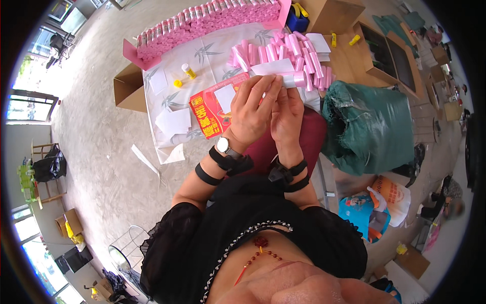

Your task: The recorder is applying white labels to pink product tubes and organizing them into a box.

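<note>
My left hand and my right hand are raised together over my lap, both gripping one pink roll with a white paper slip around it. My left fingers press the slip against the roll; my right hand holds it from below. Just beyond lies a loose pile of pink rolls with a white slip on top. A red flat box carrying a white slip lies left of my left hand.
A white cloth with bamboo print covers the work surface. A pink tray of packed rolls is at the back. Glue sticks, loose white slips, cardboard boxes and a green sack surround it.
</note>
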Available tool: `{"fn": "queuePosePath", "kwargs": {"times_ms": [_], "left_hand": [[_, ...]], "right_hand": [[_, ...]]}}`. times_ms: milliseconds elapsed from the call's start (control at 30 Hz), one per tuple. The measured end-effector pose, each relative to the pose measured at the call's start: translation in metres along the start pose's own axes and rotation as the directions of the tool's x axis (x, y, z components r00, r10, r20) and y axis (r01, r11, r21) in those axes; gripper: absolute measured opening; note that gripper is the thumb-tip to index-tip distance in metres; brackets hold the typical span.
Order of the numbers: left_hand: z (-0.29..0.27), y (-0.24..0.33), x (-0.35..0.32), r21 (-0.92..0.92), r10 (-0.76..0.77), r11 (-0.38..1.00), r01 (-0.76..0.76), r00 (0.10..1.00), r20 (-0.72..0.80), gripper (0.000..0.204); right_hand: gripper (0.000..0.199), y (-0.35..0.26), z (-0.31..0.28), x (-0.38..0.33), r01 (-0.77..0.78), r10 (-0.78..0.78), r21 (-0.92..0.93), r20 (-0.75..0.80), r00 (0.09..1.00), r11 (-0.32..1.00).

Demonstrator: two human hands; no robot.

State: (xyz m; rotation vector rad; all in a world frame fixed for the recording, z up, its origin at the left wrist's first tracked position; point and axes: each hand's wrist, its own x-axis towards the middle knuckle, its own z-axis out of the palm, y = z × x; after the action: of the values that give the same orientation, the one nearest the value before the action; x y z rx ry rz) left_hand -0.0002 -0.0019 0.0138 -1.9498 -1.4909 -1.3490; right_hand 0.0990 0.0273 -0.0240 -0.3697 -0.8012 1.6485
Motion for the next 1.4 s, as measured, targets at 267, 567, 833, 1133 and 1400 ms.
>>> {"fn": "queuePosePath", "kwargs": {"times_ms": [267,567,833,1133,1400], "left_hand": [[0.003,0.011,0.006,-0.052,-0.012,0.999,0.009,0.999,-0.043,0.050],[0.014,0.021,0.005,-0.020,-0.036,0.999,0.035,0.999,-0.036,0.053],[0.024,0.021,0.003,-0.024,-0.013,1.000,0.012,0.999,-0.033,0.054],[0.024,0.025,0.004,-0.014,-0.057,0.998,0.057,0.998,0.012,0.061],[0.033,0.025,0.006,-0.049,-0.031,0.998,0.030,0.999,-0.014,0.063]], "right_hand": [[0.032,-0.014,0.002,0.001,0.098,-0.099,-0.053,-0.013,0.995,0.994],[0.036,-0.015,-0.007,0.000,0.105,-0.108,-0.074,-0.050,0.993,0.992],[0.034,-0.016,-0.024,0.000,0.099,-0.108,-0.127,-0.070,0.992,0.987],[0.033,-0.024,-0.017,0.002,0.129,-0.147,-0.159,-0.106,0.983,0.979],[0.034,-0.025,-0.022,0.004,0.136,-0.150,-0.126,-0.105,0.983,0.983]]}}
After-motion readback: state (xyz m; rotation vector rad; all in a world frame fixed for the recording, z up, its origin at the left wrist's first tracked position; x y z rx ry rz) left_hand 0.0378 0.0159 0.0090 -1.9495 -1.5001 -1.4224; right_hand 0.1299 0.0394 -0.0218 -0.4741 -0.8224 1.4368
